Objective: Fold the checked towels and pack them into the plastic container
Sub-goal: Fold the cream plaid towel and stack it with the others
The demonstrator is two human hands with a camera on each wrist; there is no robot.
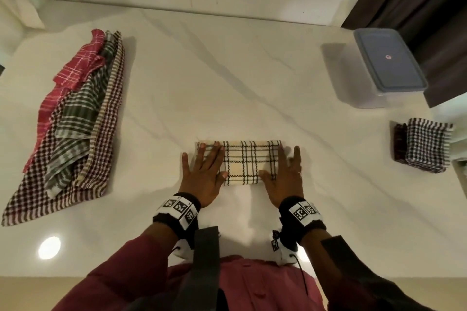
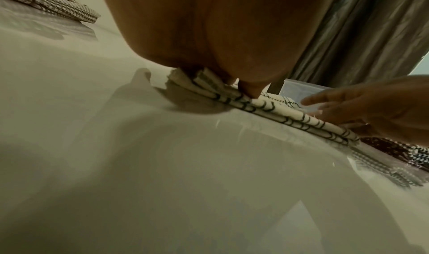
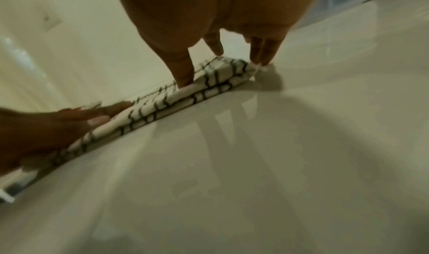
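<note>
Cream towel with dark checked lines (image 1: pixel 249 163), folded into a long strip, lies on the white marble-look counter (image 1: pixel 227 78) in front of the person. Left hand (image 1: pixel 204 174) lies flat on its left end, fingers straight; right hand (image 1: pixel 286 177) likewise on its right end. Unfolded pile of red, green and brown checked towels (image 1: pixel 73 129): far left. Folded brown checked stack (image 1: pixel 424 148): right. Lidded clear plastic container (image 1: pixel 386 65): beyond it.

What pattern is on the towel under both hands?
Cream towel with dark, thin plaid lines; clearest in the head view.
</note>
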